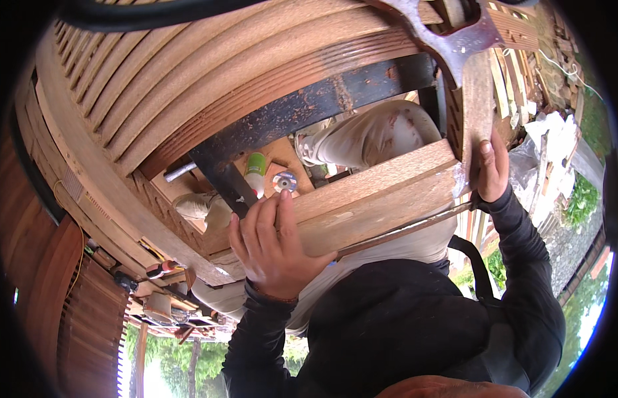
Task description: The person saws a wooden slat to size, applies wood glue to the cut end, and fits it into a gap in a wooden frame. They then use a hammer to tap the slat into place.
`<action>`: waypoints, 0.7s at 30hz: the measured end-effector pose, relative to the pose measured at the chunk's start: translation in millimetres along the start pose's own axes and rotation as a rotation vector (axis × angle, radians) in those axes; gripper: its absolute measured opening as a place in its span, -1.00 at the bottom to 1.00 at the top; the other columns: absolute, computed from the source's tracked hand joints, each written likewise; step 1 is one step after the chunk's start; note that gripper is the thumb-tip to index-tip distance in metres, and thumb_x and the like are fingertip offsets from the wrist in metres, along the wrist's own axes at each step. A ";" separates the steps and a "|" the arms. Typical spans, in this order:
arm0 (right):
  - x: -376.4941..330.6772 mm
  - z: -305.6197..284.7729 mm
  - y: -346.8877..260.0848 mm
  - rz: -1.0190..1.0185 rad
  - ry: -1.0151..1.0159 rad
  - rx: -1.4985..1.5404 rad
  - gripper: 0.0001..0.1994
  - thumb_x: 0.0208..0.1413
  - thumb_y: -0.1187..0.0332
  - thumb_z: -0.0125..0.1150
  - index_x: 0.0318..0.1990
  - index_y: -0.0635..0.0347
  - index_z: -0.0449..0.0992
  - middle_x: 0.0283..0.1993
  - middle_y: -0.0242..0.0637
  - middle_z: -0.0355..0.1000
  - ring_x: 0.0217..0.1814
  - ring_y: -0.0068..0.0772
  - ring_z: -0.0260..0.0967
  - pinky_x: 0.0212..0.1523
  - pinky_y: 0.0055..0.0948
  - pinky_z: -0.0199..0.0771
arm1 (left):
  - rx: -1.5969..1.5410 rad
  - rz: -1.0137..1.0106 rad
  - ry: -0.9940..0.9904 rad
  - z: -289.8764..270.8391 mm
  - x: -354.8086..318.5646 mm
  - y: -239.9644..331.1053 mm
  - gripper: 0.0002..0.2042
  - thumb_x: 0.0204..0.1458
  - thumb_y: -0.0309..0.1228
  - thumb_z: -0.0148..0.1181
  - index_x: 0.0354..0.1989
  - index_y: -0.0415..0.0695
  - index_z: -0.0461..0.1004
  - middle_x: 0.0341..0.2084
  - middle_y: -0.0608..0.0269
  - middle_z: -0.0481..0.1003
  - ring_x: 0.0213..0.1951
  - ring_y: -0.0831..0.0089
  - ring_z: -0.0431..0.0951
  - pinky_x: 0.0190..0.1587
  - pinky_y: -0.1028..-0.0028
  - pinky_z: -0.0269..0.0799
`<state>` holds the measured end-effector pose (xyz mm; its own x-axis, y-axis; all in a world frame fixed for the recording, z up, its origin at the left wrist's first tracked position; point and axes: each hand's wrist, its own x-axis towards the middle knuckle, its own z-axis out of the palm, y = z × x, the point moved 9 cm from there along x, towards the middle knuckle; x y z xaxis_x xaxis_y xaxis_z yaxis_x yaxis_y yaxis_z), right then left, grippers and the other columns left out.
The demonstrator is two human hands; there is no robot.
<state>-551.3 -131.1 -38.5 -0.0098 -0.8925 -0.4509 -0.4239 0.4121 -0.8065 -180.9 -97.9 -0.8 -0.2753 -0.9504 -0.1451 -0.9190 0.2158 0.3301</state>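
1. The left grip (pixel 272 249) lies spread, fingers apart, on the wooden front rail (pixel 382 211).
2. The right grip (pixel 493 169) touches the side piece (pixel 478 99) at the rail's right end; whether it is clamped, I cannot tell.
3. Beyond the left grip, lower down, are a round disc (pixel 284 182) and a green-and-white bottle (pixel 255 174).
4. Farther beyond both grips, wooden slats (pixel 256 69) lie in a row.
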 end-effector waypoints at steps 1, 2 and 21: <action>-0.5 0.5 0.5 0.010 0.001 0.012 -0.23 0.47 -0.05 -0.02 0.48 0.56 0.12 0.34 0.04 0.39 0.36 -0.23 0.34 0.39 -0.33 0.25 | -0.010 0.003 -0.016 0.7 1.1 0.8 0.13 -0.56 0.18 0.61 0.31 -0.20 0.42 0.10 0.07 0.47 0.15 0.10 0.50 0.28 -0.16 0.27; -2.8 -0.4 -0.2 0.002 0.023 0.012 -0.24 0.47 -0.04 -0.02 0.48 0.56 0.11 0.35 0.03 0.38 0.38 -0.22 0.33 0.41 -0.33 0.23 | -0.019 0.005 -0.032 0.9 2.3 1.5 0.14 -0.56 0.18 0.62 0.31 -0.21 0.41 0.10 0.04 0.46 0.15 0.08 0.50 0.27 -0.17 0.28; -25.3 115.9 -163.5 -0.633 -0.216 -0.727 -0.21 0.17 -0.09 0.37 0.31 0.46 0.38 0.28 0.16 0.38 0.32 0.19 0.36 0.37 0.07 0.30 | -0.232 -0.062 -0.191 -3.5 -1.3 -8.5 0.17 -0.46 0.07 0.64 0.41 -0.27 0.29 0.23 -0.03 0.37 0.26 -0.02 0.40 0.37 -0.17 0.20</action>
<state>-376.7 -154.6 60.4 0.5453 -0.8272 -0.1357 -0.7479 -0.4069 -0.5245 -171.7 -99.3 -0.2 -0.2886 -0.8962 -0.3370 -0.8527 0.0805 0.5162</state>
